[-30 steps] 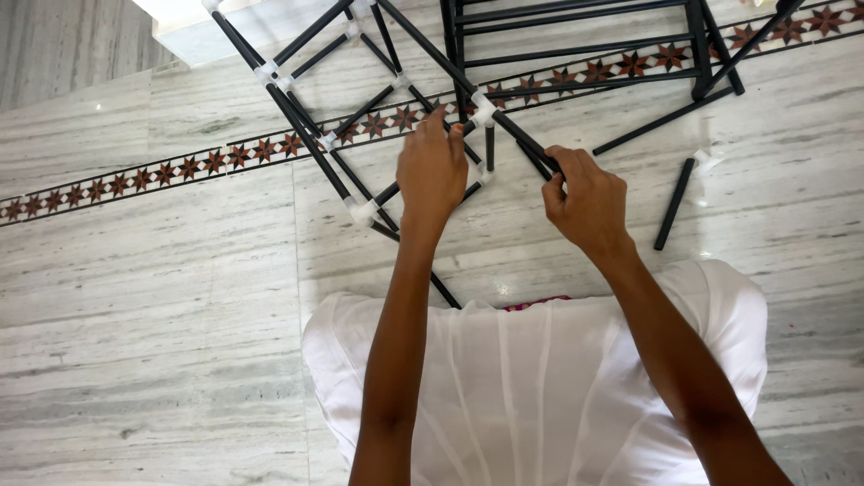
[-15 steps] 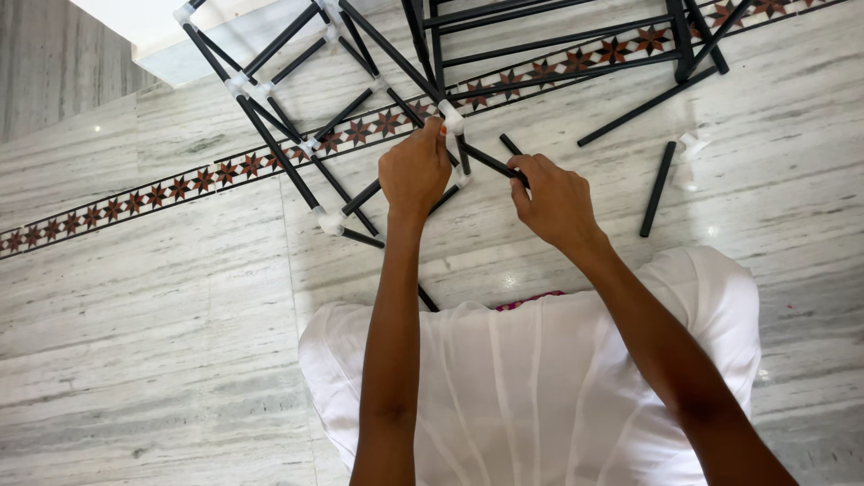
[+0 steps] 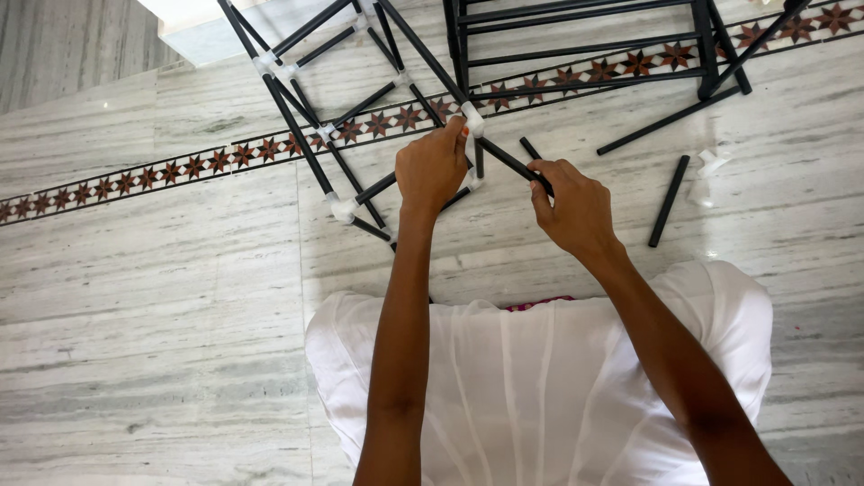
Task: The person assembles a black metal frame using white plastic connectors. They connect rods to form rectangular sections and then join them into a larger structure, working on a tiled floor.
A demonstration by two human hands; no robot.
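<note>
**Black tube frame held at a white corner joint**

A white garment (image 3: pixel 540 387) is seen nearest the camera, draped over the lap, with both forearms extended past it toward the frame.

The left hand (image 3: pixel 433 168) is closed over the frame's nearest white corner joint (image 3: pixel 472 119), the fingers curled around it and the tubes meeting there. The right hand (image 3: pixel 576 205) is placed just right of that joint; its fingers are pinched around a short black tube (image 3: pixel 506 158) that runs up and left into the joint.

The black tube frame (image 3: pixel 306 148) is spread left of and beyond the joint, standing on the pale marble floor (image 3: pixel 153 297), its rods linked by further white connectors (image 3: pixel 343 210).

Well right of the joint, a loose black tube (image 3: pixel 670 200) is laid on the floor, with a loose white connector (image 3: pixel 707 164) just beside its far end, and a longer loose rod (image 3: pixel 666 120) beyond.

Beyond the joint, a band of red star tiles (image 3: pixel 180 168) is crossed by the frame. A second black frame (image 3: pixel 585 45) is set farther off, right of the joint.
</note>
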